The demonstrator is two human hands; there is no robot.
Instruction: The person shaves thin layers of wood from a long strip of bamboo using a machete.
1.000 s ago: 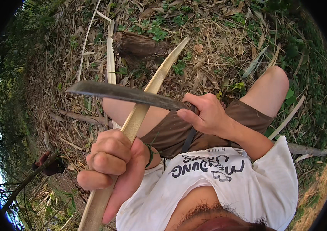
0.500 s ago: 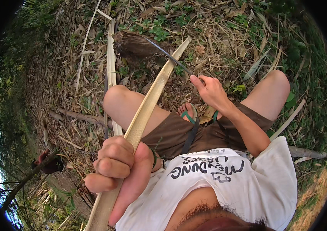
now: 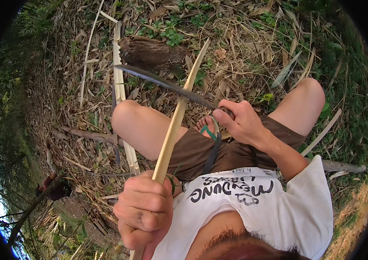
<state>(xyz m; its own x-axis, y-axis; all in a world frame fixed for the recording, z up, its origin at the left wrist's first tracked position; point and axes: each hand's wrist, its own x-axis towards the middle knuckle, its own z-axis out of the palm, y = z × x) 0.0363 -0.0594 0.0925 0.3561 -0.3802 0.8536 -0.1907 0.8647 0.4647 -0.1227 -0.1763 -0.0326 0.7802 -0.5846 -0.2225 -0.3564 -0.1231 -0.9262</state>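
Note:
My left hand (image 3: 147, 210) is closed in a fist around a long pale split strip of what looks like bamboo (image 3: 171, 138). The strip slants up and away, its narrow tip pointing to the far side. In my right hand (image 3: 242, 123) is the dark handle of a long-bladed knife (image 3: 149, 78), gripped with the thumb along it. Its blade lies across the strip, above my feet, and reaches left past it; it appears to touch the strip partway along. The strip's lower end runs beneath my left fist and partly out of sight.
Beyond my left knee lie another long pale strip (image 3: 118, 65) and a short dark log (image 3: 149, 51). Dry leaves and green plants cover the ground. A thin branch (image 3: 90, 135) lies to the left. Farther off at left is a dark shape, perhaps a person (image 3: 58, 188).
The knife has come toward me along the strip, and its blade now shows broader. My right hand has moved nearer my body. My left fist has turned and shifted right with the strip.

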